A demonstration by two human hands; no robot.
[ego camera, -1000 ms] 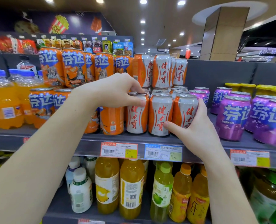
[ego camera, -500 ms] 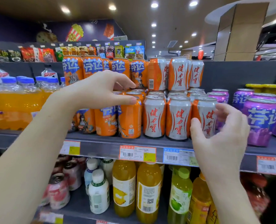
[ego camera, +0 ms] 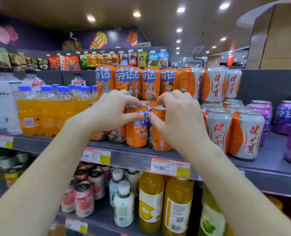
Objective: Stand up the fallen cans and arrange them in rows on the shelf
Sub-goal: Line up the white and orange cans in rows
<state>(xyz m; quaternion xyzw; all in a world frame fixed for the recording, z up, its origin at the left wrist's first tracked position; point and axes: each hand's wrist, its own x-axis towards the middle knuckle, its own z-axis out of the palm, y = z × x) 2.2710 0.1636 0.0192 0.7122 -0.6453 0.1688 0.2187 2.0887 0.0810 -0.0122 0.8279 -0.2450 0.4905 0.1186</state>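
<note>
**Both hands on the front orange cans**

Two upright orange aluminium soda cans with blue lettering stand side by side at the front edge of the grey metal shelf [ego camera: 269, 166]. The left orange can [ego camera: 136, 132] is gripped near its top by the left hand [ego camera: 112, 113], the thumb across its face and the fingers curled over the rim. The right orange can [ego camera: 158, 133], touching its neighbour, is held by the right hand [ego camera: 178, 116], the thumb pressed against its upper side and the fingers arched over the lid. Both hands are partly closed around their cans, and their thumbs nearly meet between the two.

More orange cans of the same kind stand behind and to the left of this pair, partly hidden by the left hand. A second tier of tall orange cans [ego camera: 124, 80] rests on top of the lower ones farther back.

Just to the right stand silver-and-orange cans with red characters [ego camera: 218, 130], upright in rows, with several more stacked above them. Beyond those, at the far right of the shelf, are purple cans [ego camera: 286, 116], also upright.

To the left of the orange cans sit clear plastic bottles of orange drink with blue caps [ego camera: 44, 113].

Orange and yellow price tags [ego camera: 170, 167] are fixed along the shelf edge. On the lower shelf stand yellow juice bottles [ego camera: 150, 201], small white bottles [ego camera: 124, 203] and pink cans [ego camera: 83, 198].
</note>
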